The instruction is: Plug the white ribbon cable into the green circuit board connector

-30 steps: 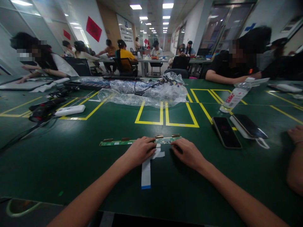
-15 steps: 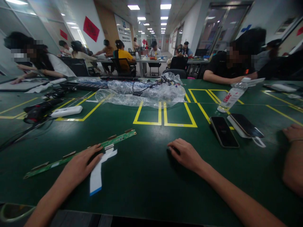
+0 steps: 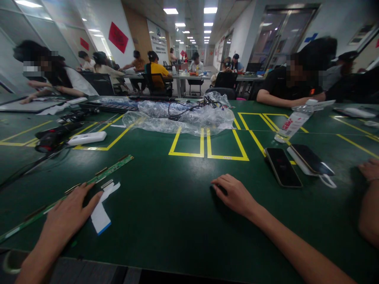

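My left hand [image 3: 69, 211] lies flat with fingers stretched out on a long narrow green circuit board strip [image 3: 112, 167] at the near left of the green table [image 3: 177, 189]. A white flat ribbon cable with a blue end [image 3: 101, 213] sticks out from the strip right beside my fingers. My right hand [image 3: 233, 193] rests palm down on the bare table near the middle, fingers loosely curled and holding nothing visible.
Two dark phones [image 3: 282, 166] and a tilted plastic bottle [image 3: 291, 123] lie at the right. Crumpled clear plastic with black cables [image 3: 189, 114] sits beyond yellow taped rectangles [image 3: 207, 146]. A white device [image 3: 87, 138] lies at left. Another person's arm [image 3: 368, 197] rests at far right.
My left hand has slid the green strip and its ribbon cable from the table's middle to the near left, turning it diagonal. My right hand let go and stayed in place.
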`<state>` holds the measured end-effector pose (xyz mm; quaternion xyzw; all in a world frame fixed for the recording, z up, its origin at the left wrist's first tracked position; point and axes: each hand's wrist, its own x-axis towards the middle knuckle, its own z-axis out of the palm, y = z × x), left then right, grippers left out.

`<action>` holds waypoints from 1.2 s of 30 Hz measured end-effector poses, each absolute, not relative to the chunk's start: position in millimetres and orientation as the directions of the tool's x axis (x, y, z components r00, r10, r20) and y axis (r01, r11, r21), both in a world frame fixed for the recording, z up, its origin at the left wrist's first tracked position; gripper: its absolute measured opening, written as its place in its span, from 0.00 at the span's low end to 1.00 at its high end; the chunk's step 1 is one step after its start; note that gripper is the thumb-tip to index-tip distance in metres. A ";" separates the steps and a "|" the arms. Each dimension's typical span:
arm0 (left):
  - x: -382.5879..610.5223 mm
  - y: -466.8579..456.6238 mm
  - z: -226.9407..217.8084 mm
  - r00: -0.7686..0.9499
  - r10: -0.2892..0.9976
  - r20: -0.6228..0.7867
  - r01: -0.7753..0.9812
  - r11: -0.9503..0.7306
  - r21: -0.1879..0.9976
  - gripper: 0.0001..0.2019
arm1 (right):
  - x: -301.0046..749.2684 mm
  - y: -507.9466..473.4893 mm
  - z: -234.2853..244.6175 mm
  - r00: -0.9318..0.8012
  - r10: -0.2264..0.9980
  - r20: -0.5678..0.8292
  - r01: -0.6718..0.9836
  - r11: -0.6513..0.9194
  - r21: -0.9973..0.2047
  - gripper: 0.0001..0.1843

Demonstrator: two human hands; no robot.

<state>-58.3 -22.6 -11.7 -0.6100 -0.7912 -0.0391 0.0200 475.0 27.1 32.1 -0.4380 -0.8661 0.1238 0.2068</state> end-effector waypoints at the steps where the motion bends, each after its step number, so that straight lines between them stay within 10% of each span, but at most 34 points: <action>1: -59.9 -22.4 -13.0 -0.244 0.967 0.073 0.970 0.242 0.035 0.37 | 474.7 27.0 32.3 -0.532 0.810 0.246 0.709 0.585 -0.394 0.11; 11: -28.0 -15.7 -10.3 -0.031 0.992 0.121 1.000 0.031 0.002 0.32 | 477.7 26.2 34.4 -0.535 0.810 0.239 0.711 0.585 -0.391 0.12; 23: 203.8 36.7 11.7 0.611 0.779 0.139 0.791 -0.597 -0.134 0.21 | 476.1 28.9 30.9 -0.520 0.807 0.279 0.714 0.590 -0.378 0.15; 36: 250.7 57.3 6.7 0.634 0.717 0.290 0.745 -0.667 0.019 0.18 | 475.4 24.5 19.4 -0.523 0.840 0.141 0.806 0.542 -0.239 0.26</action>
